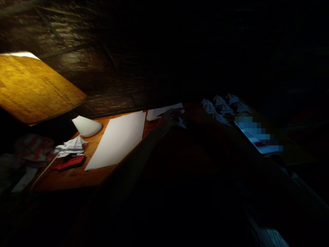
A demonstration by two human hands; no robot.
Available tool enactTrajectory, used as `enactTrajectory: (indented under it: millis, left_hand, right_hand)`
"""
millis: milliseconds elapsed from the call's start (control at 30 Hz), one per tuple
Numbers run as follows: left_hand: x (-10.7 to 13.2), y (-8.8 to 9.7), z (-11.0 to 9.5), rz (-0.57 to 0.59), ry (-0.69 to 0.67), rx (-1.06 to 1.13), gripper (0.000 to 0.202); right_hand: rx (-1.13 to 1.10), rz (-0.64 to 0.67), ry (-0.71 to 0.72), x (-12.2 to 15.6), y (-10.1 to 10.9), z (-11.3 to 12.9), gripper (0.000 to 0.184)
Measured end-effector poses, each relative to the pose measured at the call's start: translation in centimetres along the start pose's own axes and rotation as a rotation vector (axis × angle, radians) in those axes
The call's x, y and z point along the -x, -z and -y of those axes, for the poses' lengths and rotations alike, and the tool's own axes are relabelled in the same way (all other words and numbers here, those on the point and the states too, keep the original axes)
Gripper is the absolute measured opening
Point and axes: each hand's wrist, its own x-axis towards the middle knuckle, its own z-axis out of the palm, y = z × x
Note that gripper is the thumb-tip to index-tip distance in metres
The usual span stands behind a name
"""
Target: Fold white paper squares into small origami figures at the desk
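Observation:
My left hand [169,118] reaches to the far side of the wooden table, its fingers bent at a small piece of folded white paper [182,122]. They appear to pinch it, though the gloom blurs the contact. Deep shadow covers my right arm [213,127], and the fingers of that hand do not show. Just behind my left hand lie some paper sheets [164,111]. A large blank white sheet [119,140] rests to the left of my left forearm. Several folded paper shapes [224,108] stand grouped at the far right.
A lit phone [253,137] lies at the right. On the left are a white cup-like object [87,126], crumpled striped paper [72,145] and a red object [70,162]. A glowing yellow-brown lampshade [38,87] hangs at upper left, before a dark wall [74,65].

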Motion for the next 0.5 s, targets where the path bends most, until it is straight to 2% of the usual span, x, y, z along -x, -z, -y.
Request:
enactTrajectory:
  millis: [67,167,333,500]
  left_hand:
    - [0.0,0.0,0.0,0.0,0.014,-0.034,0.043]
    - [-0.3,0.2,0.1,-0.1,0.02,-0.122,0.03]
    - [-1.5,1.5,0.6,-0.276,-0.044,-0.287,0.016]
    - [-1.9,2.1,1.1,-0.293,-0.084,-0.386,0.008]
  right_hand:
    - [0.1,0.002,0.08,0.3,0.1,-0.1,0.009]
    - [0.202,0.041,0.15,0.5,0.3,-0.2,0.017]
    - [0.278,-0.072,0.121,0.3,0.6,-0.1,0.013]
    - [0.304,-0.143,0.063,0.0,0.8,-0.2,0.02]
